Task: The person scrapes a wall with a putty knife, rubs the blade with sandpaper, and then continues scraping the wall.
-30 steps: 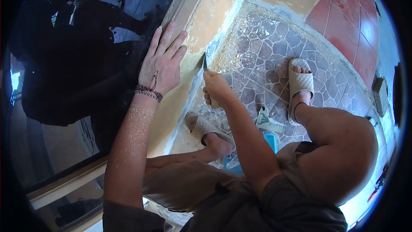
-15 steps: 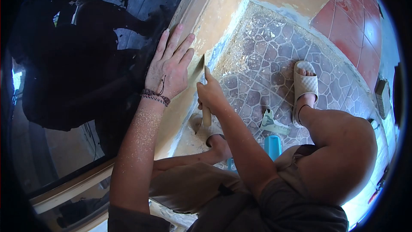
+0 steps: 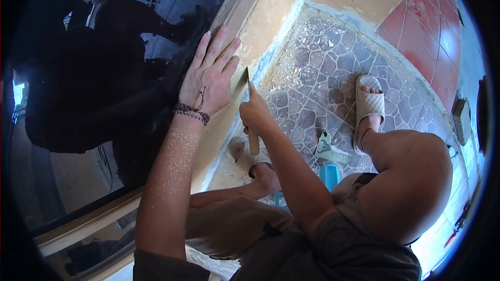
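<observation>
My right hand (image 3: 254, 113) is wrapped round the pale handle of a scraper (image 3: 253, 143), with the index finger stretched along it toward the blade. The thin blade lies against the yellow wall (image 3: 221, 125), just below the window. My left hand (image 3: 208, 80) rests flat with fingers spread across the edge of the dark window glass (image 3: 151, 104) and its wooden frame (image 3: 242, 5). Braided cords circle that wrist, and pale flakes are sprinkled over the forearm.
Pale chips and dust lie on the stone-patterned floor (image 3: 333, 47) along the wall's foot. A torn light-green piece (image 3: 330, 151) lies near a blue plastic stool (image 3: 330, 176). My sandalled foot (image 3: 370, 99) stands on the right; red tiles (image 3: 424, 26) lie beyond.
The view has shifted slightly. My right hand keeps hold of the scraper, its blade still at the wall, and my left hand stays spread on the window edge.
</observation>
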`<state>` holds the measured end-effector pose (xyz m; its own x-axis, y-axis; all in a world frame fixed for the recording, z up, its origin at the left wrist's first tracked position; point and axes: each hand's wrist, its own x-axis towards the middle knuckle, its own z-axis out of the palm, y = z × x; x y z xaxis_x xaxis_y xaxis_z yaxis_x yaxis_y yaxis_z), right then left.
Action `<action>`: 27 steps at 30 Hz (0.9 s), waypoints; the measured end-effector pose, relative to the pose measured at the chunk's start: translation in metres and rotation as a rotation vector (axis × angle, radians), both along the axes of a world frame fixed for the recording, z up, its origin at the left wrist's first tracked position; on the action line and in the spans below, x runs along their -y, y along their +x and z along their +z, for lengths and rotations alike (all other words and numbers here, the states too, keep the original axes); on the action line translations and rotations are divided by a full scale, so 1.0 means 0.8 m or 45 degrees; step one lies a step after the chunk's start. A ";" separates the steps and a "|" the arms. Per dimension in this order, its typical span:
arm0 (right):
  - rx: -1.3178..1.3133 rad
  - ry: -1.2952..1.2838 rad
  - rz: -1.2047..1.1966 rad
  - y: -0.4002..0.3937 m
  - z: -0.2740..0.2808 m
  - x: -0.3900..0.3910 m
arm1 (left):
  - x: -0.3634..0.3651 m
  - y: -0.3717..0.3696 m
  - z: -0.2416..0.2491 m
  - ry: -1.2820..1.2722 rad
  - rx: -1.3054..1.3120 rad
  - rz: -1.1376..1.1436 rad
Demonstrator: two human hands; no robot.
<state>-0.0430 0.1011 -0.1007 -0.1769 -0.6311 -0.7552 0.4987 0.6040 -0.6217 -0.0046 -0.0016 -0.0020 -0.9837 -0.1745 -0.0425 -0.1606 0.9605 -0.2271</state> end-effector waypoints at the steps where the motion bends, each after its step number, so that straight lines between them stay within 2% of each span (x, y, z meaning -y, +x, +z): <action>1: 0.005 -0.024 -0.038 0.003 -0.002 0.000 | 0.000 0.000 0.001 0.003 -0.003 0.001; 7: 0.091 -0.048 -0.175 0.007 -0.031 0.009 | 0.002 0.000 0.000 0.022 -0.008 0.007; 10: 0.153 -0.103 -0.361 0.014 -0.028 0.006 | -0.001 -0.001 0.002 0.067 -0.026 0.021; 12: 0.087 -0.123 -0.423 0.042 -0.071 0.005 | 0.000 0.000 0.002 0.059 -0.022 0.017; 14: 0.031 -0.156 -0.453 0.052 -0.085 0.006 | 0.001 -0.002 0.001 0.055 -0.018 0.009; 17: 0.000 -0.179 -0.426 0.048 -0.064 0.006 | 0.000 -0.002 0.002 0.058 -0.017 0.019; 20: 0.036 -0.069 -0.399 0.027 -0.046 0.009 | 0.000 -0.002 0.001 0.063 -0.025 0.024; 22: 0.078 0.047 -0.360 0.010 -0.052 0.010 | 0.001 -0.002 0.001 0.048 -0.019 0.019; 23: -0.049 0.001 -0.491 0.016 -0.072 0.017 | 0.001 -0.001 0.001 0.049 -0.016 0.023; 26: 0.118 0.059 -0.439 0.014 -0.078 0.018 | 0.001 -0.001 0.001 0.057 -0.010 0.028; 27: 0.034 0.036 -0.490 0.016 -0.081 0.020 | 0.002 -0.001 0.001 0.058 -0.011 0.029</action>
